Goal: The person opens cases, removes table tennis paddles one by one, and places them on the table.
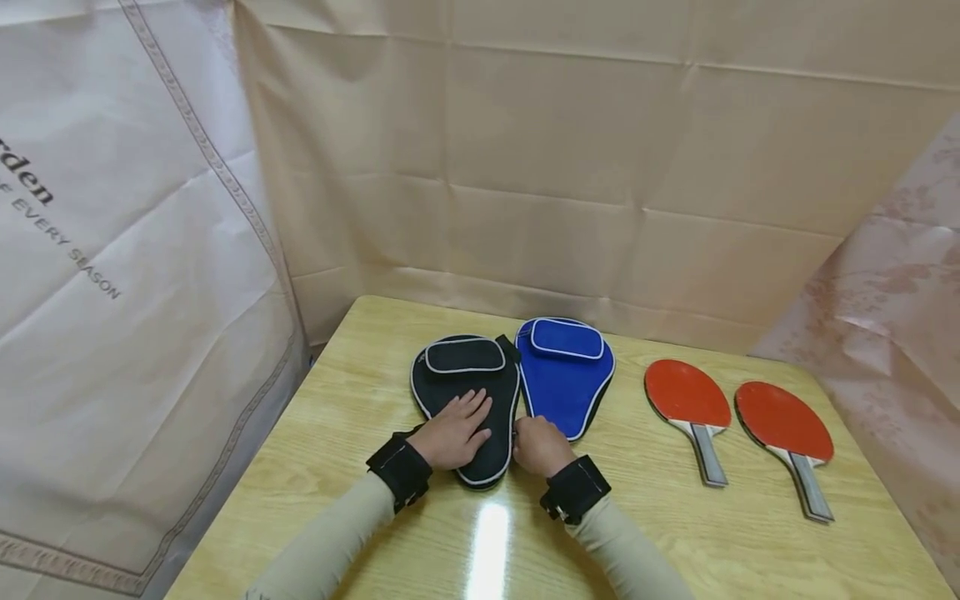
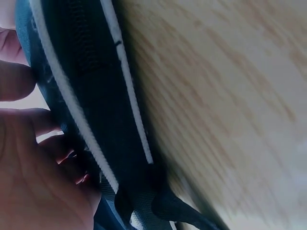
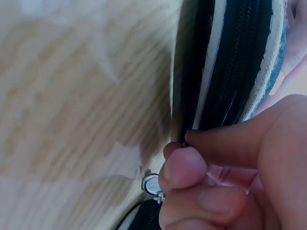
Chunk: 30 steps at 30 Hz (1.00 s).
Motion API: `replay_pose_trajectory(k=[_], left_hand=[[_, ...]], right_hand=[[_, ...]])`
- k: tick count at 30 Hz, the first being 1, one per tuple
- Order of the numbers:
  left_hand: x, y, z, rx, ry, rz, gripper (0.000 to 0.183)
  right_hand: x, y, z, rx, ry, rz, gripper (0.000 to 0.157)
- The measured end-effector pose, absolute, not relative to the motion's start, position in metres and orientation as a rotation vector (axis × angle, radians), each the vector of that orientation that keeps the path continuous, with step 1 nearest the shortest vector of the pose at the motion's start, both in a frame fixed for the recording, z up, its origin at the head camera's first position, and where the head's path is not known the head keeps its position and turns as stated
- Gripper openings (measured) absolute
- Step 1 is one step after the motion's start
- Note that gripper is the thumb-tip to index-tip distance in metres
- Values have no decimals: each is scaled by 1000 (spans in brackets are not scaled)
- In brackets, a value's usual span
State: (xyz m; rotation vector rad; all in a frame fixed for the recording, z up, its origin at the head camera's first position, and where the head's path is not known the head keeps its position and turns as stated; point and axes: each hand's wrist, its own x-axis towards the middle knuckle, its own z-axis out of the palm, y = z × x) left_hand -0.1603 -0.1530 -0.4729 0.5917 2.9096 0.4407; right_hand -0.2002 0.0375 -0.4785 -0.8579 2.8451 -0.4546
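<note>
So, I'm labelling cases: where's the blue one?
In the head view, the blue case lies on the table, between the black case on its left and the nearer red paddle on its right.

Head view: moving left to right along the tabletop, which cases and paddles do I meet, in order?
Black case → blue case → first red paddle → second red paddle.
</note>
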Motion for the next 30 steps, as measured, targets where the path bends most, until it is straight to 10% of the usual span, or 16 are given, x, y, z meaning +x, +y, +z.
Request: replay_pose_trajectory(k=[30], left_hand=[[-162, -152, -483, 604, 2971, 422, 56]], right_hand=[[-153, 54, -476, -1179, 2589, -598, 31]])
